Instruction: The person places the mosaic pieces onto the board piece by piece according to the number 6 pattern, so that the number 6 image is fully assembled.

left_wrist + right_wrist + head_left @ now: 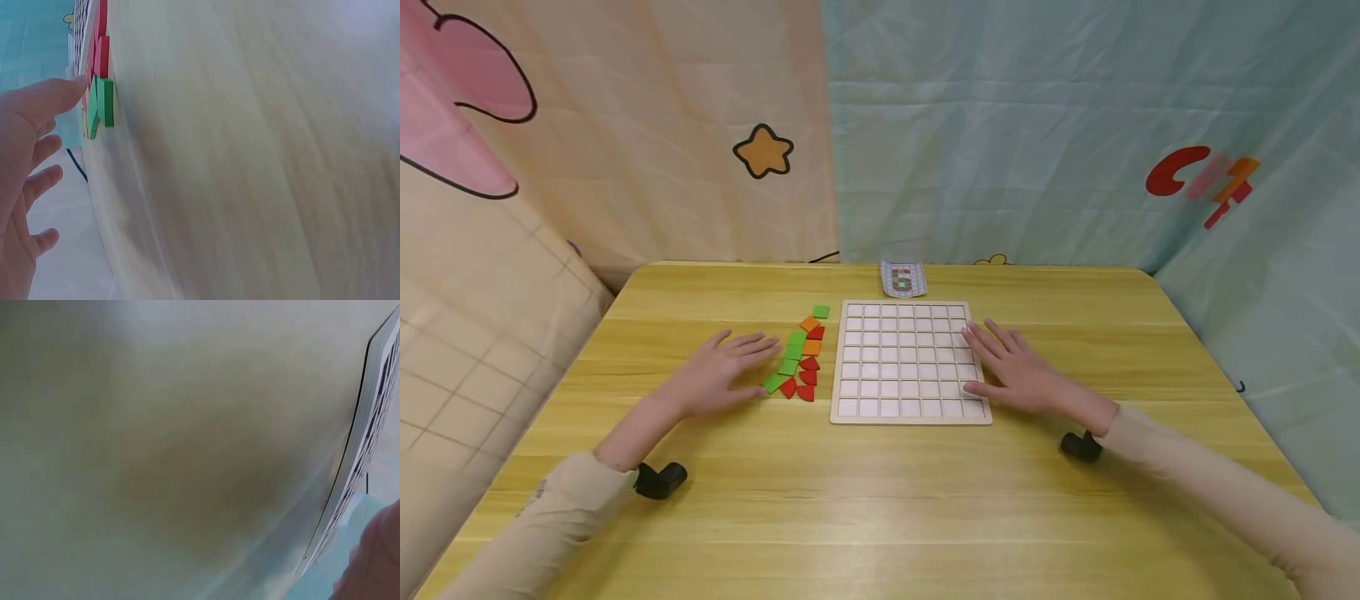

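Observation:
My left hand (724, 375), fingers spread, is just left of a cluster of flat coloured tiles. Its thumb tip comes right up to the lowest green tile (774, 382); in the left wrist view the thumb overlaps the green tiles (105, 102). The cluster has green squares (793, 352), orange squares (812, 347) and red rounded pieces (807, 377). Right of them lies a pale wooden grid board (908, 424) with white square cells. My right hand (1018, 372) has its fingers spread, the fingertips over the board's right edge. Neither hand holds anything.
Behind the board, a small creased card (903, 280) bears a printed coloured pattern on a grid. The wooden table (895, 500) reaches back to patterned curtains (985, 150). Black wrist-worn devices (660, 481) sit below both wrists.

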### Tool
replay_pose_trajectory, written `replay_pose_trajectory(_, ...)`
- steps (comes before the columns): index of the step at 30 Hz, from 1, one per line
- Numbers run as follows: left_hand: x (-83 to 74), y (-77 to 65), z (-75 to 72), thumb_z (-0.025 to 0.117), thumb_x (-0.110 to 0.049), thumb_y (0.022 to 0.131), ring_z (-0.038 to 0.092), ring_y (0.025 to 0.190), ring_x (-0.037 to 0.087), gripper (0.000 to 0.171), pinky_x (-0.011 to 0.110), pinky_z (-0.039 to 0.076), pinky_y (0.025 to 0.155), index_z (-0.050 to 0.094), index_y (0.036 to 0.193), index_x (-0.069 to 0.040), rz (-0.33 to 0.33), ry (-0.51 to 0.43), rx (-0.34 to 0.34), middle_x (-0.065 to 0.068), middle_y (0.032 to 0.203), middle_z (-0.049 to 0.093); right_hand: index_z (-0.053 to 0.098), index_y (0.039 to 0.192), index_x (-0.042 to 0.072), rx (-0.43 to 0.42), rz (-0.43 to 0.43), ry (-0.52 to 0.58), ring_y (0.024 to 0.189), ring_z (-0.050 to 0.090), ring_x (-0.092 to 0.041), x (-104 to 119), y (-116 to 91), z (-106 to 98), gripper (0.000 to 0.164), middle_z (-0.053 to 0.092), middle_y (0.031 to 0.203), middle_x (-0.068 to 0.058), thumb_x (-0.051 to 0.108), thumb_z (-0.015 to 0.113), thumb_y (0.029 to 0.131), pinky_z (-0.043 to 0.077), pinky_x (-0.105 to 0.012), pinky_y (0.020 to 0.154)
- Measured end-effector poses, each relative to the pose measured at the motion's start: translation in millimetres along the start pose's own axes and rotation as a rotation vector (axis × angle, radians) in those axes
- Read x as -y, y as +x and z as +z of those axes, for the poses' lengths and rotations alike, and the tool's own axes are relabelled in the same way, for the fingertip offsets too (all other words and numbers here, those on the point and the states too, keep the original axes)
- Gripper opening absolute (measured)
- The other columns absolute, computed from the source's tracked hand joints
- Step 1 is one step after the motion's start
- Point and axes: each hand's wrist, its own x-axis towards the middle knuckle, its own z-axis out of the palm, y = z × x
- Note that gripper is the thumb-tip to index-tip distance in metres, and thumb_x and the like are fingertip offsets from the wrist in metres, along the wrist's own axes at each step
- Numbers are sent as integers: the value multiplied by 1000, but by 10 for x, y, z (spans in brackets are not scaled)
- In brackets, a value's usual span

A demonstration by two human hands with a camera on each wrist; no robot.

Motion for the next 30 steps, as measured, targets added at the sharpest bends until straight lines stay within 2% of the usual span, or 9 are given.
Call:
replay_pose_trajectory(5, -34, 37, 24, 69, -33, 87, 40, 137, 35, 65, 62, 22, 110, 47, 143, -9, -7, -20, 17, 10, 147, 47, 10, 155, 8, 46, -43, -2, 148, 4, -41, -43, 62, -16, 85, 6, 162, -15, 55, 46, 95, 10, -62, 114)
replay_pose_trajectory(14, -91, 99, 80, 69, -35, 87, 44, 133, 36, 60, 59, 31, 105, 52, 138, -7, -26, -55, -31, 13, 141, 53, 7, 155, 6, 147, -48, 12, 149, -2, -38, -126, 139, -55, 87, 1, 162, -15, 55, 47, 95, 6, -62, 115)
replay_pose_trajectory(25, -132, 145, 118, 70, -32, 86, 48, 129, 37, 56, 59, 32, 105, 56, 134, -7, -80, -126, -25, 14, 135, 58, 8, 154, 4, 134, -83, 23, 149, 4, -36, -141, 147, 16, 87, 6, 161, -17, 58, 43, 95, 8, -63, 114)
replay_pose_trajectory(30, -143, 167, 157, 73, -29, 84, 54, 119, 34, 46, 56, 38, 100, 65, 125, -10, -57, -129, -64, 11, 123, 66, 6, 155, 6, 145, -100, 29, 149, 4, -35, -157, 152, -7, 88, 5, 162, -15, 58, 44, 95, 4, -62, 114)
